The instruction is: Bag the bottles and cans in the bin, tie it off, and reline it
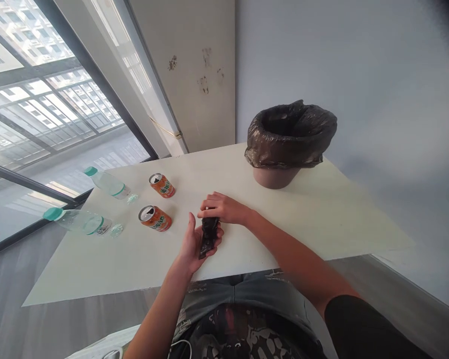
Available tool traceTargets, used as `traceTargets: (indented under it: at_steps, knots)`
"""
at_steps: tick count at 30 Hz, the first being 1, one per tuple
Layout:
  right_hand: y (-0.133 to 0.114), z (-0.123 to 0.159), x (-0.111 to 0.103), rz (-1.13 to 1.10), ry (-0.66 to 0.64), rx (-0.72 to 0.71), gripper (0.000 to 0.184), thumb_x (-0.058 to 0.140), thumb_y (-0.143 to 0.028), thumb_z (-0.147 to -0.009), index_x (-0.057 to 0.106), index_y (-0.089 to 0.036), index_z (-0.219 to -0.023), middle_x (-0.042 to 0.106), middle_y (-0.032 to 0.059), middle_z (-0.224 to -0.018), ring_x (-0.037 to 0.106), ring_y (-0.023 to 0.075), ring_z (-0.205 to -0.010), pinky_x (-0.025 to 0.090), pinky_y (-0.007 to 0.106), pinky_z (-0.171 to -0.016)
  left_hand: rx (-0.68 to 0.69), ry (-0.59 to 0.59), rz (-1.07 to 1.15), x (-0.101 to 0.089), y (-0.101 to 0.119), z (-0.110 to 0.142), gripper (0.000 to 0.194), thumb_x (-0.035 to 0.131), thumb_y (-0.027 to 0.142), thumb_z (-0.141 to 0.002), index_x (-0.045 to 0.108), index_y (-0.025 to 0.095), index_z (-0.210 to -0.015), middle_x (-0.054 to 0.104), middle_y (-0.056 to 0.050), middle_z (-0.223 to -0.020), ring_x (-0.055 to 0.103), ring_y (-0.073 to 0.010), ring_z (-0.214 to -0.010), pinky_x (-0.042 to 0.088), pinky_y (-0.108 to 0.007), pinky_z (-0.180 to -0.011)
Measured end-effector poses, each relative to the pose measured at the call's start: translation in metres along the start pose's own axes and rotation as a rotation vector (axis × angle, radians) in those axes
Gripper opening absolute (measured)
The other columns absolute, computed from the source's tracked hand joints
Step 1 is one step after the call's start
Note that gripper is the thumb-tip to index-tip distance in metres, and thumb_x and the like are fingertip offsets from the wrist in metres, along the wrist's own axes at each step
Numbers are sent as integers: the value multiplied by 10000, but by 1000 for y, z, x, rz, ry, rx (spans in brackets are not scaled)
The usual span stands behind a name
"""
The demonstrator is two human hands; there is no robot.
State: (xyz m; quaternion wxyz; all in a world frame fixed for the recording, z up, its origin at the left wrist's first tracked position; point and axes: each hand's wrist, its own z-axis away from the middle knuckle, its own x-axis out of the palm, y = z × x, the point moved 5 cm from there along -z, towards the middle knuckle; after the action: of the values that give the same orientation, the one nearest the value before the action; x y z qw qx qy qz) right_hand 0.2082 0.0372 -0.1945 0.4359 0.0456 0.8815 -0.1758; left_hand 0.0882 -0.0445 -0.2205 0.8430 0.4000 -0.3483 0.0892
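A small folded black plastic bag (208, 233) lies across the palm of my left hand (192, 250), whose fingers curl round its far side while the thumb points up and away. My right hand (226, 208) reaches over from the right, its fingers closed on the bag's upper end. Both hands are above the white table near its front edge. Left of them, two orange drink cans, a nearer can (155, 218) and a farther can (162, 185), stand with their tops opened.
Two clear plastic bottles with green caps, a nearer bottle (83, 222) and a farther bottle (108, 183), lie on the table's (134, 271) left side. A pinkish-brown bin (275, 178) with a black liner (284, 152) over its rim stands back right, near the wall.
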Motion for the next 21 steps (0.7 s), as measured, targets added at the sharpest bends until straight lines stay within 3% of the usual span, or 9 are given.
traceTargets:
  at_steps: [3, 7, 9, 12, 15, 18, 21]
  knots:
    - [-7, -2, 0, 56, 17, -45, 267, 442, -188, -1105, 678, -231, -1224, 749, 88, -1128, 624, 203, -1016, 409, 363, -896, 23, 7, -40, -8, 4, 0, 693, 690, 744, -889, 663, 89, -1111, 698, -170, -988, 692, -214, -797, 580, -251, -512]
    - [-5, -3, -5, 29, 116, 23, 255, 541, -362, -1094, 648, -185, -1243, 753, 135, -1133, 631, 243, -1015, 436, 388, -897, 94, 14, -82, -15, 1, 1, 517, 920, 357, -769, 633, 139, -1139, 712, -96, -951, 691, -169, -708, 575, -239, -539]
    - [-3, -2, -9, -7, 156, 50, 272, 615, -399, -1051, 650, -183, -1214, 748, 143, -1121, 624, 258, -1004, 445, 404, -897, 78, 34, -85, -16, -2, 1, 496, 893, 235, -743, 621, 157, -1149, 716, -79, -950, 706, -181, -724, 595, -267, -589]
    - [1, 2, -17, -172, 187, 79, 227, 642, -282, -989, 655, -207, -1202, 729, 117, -1095, 616, 252, -1000, 454, 420, -942, 91, 72, -48, -16, 0, 3, 461, 795, 148, -715, 624, 154, -1143, 719, -83, -977, 722, -212, -813, 627, -331, -712]
    - [7, 5, -22, -510, 98, 102, 513, 643, -227, -915, 574, -240, -1423, 685, 102, -1239, 605, 239, -1095, 470, 410, -984, 156, 70, -16, -15, 9, 4, 373, 715, 103, -681, 635, 131, -1044, 671, -68, -904, 629, -142, -708, 536, -250, -603]
    - [12, 7, -18, -814, -18, 166, 726, 631, -398, -949, 387, -273, -1622, 558, 122, -1438, 571, 238, -1182, 487, 358, -913, 222, 67, -45, -14, 16, 4, 314, 665, 96, -651, 644, 119, -963, 613, -48, -811, 522, -108, -629, 423, -220, -521]
    - [13, 3, -9, -848, -65, 252, 596, 606, -601, -1000, 571, -228, -1463, 572, 100, -1274, 558, 206, -1063, 464, 309, -841, 257, 103, -100, -15, 18, 3, 289, 627, 104, -632, 653, 114, -920, 612, -59, -783, 547, -141, -666, 452, -260, -571]
